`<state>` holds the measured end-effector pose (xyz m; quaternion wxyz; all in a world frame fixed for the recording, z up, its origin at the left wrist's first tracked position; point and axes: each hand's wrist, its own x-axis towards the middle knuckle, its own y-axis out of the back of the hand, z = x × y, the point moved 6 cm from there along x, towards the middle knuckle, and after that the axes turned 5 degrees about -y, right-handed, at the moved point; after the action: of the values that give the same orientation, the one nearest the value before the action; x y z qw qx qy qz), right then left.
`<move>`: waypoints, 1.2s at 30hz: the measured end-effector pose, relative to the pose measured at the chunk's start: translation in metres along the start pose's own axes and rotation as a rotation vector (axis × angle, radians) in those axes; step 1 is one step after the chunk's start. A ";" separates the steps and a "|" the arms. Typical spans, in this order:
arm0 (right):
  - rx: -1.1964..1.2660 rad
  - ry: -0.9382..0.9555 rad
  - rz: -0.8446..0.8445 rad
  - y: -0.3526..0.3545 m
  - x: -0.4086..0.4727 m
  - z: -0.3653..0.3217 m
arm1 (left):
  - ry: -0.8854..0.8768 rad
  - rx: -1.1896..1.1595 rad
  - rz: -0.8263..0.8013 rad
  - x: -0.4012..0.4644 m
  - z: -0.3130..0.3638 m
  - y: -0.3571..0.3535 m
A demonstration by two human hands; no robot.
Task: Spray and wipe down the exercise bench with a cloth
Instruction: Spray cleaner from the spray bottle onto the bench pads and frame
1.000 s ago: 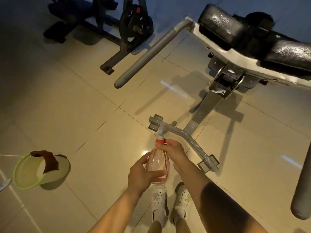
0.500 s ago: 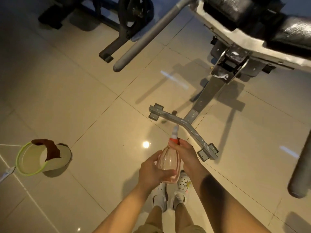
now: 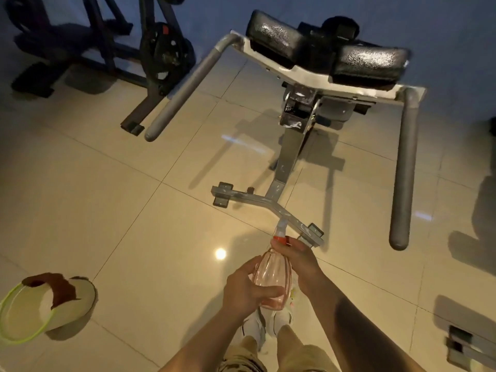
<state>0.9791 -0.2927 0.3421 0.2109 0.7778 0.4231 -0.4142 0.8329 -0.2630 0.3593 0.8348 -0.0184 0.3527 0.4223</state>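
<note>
At lower centre of the frame, the left hand [image 3: 245,289] wraps the belly of the pink spray bottle [image 3: 273,280] while the right hand [image 3: 295,260] pinches its neck just under the orange collar, nozzle pointing away from the body. The step in hand appears to be readying the sprayer, perhaps tightening its head; no spraying or wiping has begun. At lower left, a dark cloth [image 3: 57,287] hangs over the rim of a basin [image 3: 16,326], well apart from both hands. At upper right stands the exercise bench [image 3: 327,53], its black pads beyond the grey floor foot. The next move calls for stepping nearer and aiming at the pads. Fill level and trigger are hard to make out; the feet are mostly hidden.
</note>
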 end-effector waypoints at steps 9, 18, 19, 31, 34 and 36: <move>0.105 0.231 -0.070 0.017 -0.063 -0.047 | -0.169 -0.178 0.057 -0.044 0.045 -0.008; -0.008 0.566 -0.141 0.126 -0.129 -0.133 | -0.445 -0.314 0.254 -0.096 0.155 -0.102; -0.026 0.598 -0.145 0.151 -0.135 -0.137 | -0.465 -0.331 0.256 -0.103 0.165 -0.125; -0.024 0.518 -0.270 0.318 -0.137 -0.141 | -0.434 -0.344 0.331 -0.121 0.226 -0.293; -0.010 0.507 -0.296 0.336 -0.115 -0.160 | -0.435 -0.354 0.368 -0.098 0.243 -0.310; -0.010 0.503 -0.291 0.353 -0.101 -0.171 | -0.438 -0.357 0.363 -0.082 0.254 -0.323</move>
<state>1.3224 -0.4204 0.5148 0.0416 0.7861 0.5712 -0.2323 1.1781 -0.4437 0.5127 0.7856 -0.0098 0.0827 0.6131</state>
